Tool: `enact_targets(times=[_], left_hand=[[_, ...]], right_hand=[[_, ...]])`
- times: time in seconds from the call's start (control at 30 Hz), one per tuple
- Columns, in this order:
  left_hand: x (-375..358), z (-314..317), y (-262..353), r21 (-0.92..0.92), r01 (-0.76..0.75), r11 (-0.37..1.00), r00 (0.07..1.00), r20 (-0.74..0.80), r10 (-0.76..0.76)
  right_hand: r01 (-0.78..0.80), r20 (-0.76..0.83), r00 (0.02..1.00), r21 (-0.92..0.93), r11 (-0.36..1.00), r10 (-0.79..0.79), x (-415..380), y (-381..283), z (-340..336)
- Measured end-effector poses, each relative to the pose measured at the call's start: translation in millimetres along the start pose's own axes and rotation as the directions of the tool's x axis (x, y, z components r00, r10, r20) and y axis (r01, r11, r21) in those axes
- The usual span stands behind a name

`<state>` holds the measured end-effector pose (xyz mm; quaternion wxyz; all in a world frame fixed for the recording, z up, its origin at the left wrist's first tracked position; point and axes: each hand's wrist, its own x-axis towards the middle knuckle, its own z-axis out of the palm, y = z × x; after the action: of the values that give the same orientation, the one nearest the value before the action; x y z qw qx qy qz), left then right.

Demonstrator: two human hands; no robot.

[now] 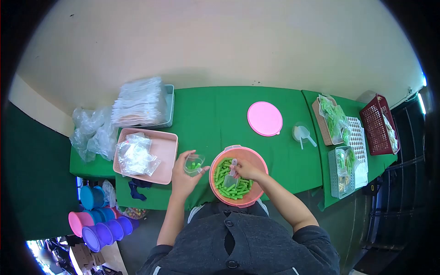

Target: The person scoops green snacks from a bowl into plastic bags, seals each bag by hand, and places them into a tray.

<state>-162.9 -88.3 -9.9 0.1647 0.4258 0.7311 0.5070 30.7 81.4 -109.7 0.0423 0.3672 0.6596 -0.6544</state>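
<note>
My left hand (pixel 183 178) is closed around a small clear plastic cup (pixel 194 161) with a few green pieces in its bottom. To the right of it, at the table's front edge, stands a pink-orange tub (pixel 259 165) holding a heap of cut green beans (pixel 220 173). My right hand (pixel 248 170) reaches over the tub's right rim and grips the handle of a clear plastic scoop (pixel 230 181). The scoop's bowl rests down among the beans, and the cup is held just outside the tub's left rim.
On the green-covered table (pixel 211 114) lies a pink lid (pixel 265 118). Left are a pink tray (pixel 165 158) of plastic bags and a stack of white packets (pixel 140 103). Right stand a measuring cup (pixel 301 132), baskets (pixel 334 178) with bagged vegetables, and a maroon basket (pixel 376 123).
</note>
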Motion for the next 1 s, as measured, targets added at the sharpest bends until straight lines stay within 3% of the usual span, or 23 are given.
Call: enact_targets(times=[0.13,0.2,0.33,0.4,0.43,0.5,0.57,0.67,0.73,0.77,0.8,0.83,0.87,0.93,1.0], left_hand=[[-2.0,8.2,3.0,-0.034,0.008,0.999,0.998,0.059,-0.006],[-2.1,10.7,5.9,-0.014,-0.015,1.000,0.997,0.076,0.016],[-2.0,12.3,4.6,-0.028,-0.004,1.000,0.998,0.064,0.005],[-2.3,9.6,4.3,-0.008,-0.019,1.000,0.999,0.046,0.019],[-2.5,9.5,3.1,-0.007,-0.016,1.000,0.999,0.044,0.016],[-3.3,9.5,-0.9,-0.046,0.026,0.999,0.999,0.048,-0.024],[-2.7,8.5,-2.6,-0.027,0.014,1.000,0.999,0.044,-0.012],[-2.7,8.2,-2.4,-0.011,0.001,1.000,0.999,0.040,-0.001],[-1.5,7.9,-2.4,-0.013,-0.004,1.000,0.999,0.034,0.005],[-1.8,8.0,-3.6,-0.020,0.007,1.000,0.999,0.052,-0.006],[-1.7,7.8,-4.2,-0.026,0.020,0.999,0.997,0.071,-0.019],[-1.3,7.5,-2.5,-0.026,0.019,0.999,0.997,0.070,-0.017],[-1.5,7.9,1.5,0.007,-0.020,1.000,0.995,0.102,0.019],[-2.6,10.7,11.2,0.037,-0.062,0.997,0.989,0.140,0.056],[-4.2,16.8,22.3,0.063,-0.123,0.990,0.964,0.244,0.105]], right_hand=[[0.012,-0.182,0.983,-0.095,0.995,-0.029,-1.9,9.5,15.6],[0.110,0.024,0.994,-0.186,0.976,-0.108,-16.2,-9.7,24.6],[0.083,0.065,0.995,-0.123,0.989,-0.076,-11.7,-3.0,17.2],[-0.060,0.023,0.998,0.222,0.973,0.056,-14.0,-0.9,1.3],[-0.061,0.026,0.998,0.221,0.973,0.057,-12.3,4.0,-4.5],[-0.236,0.071,0.971,0.473,0.849,0.230,-9.7,11.8,-12.8],[-0.253,0.099,0.967,0.508,0.824,0.236,-10.9,13.1,-18.5],[-0.202,0.090,0.979,0.578,0.791,0.184,-28.5,-6.5,-22.3],[0.003,-0.049,0.998,0.660,0.752,0.039,-46.9,-29.9,-24.5],[0.007,-0.050,0.998,0.658,0.753,0.035,-55.6,-39.4,-26.8],[0.112,-0.147,0.989,0.690,0.716,-0.013,-65.0,-48.0,-29.6],[0.217,-0.244,0.968,0.709,0.671,-0.054,-74.8,-57.2,-31.3],[0.218,-0.246,0.968,0.709,0.671,-0.056,-85.8,-68.6,-32.4],[0.409,-0.453,0.886,0.659,0.631,-0.101,-108.4,-90.9,-33.1],[0.487,-0.527,0.837,0.589,0.645,-0.150,-124.9,-106.8,-27.4]])
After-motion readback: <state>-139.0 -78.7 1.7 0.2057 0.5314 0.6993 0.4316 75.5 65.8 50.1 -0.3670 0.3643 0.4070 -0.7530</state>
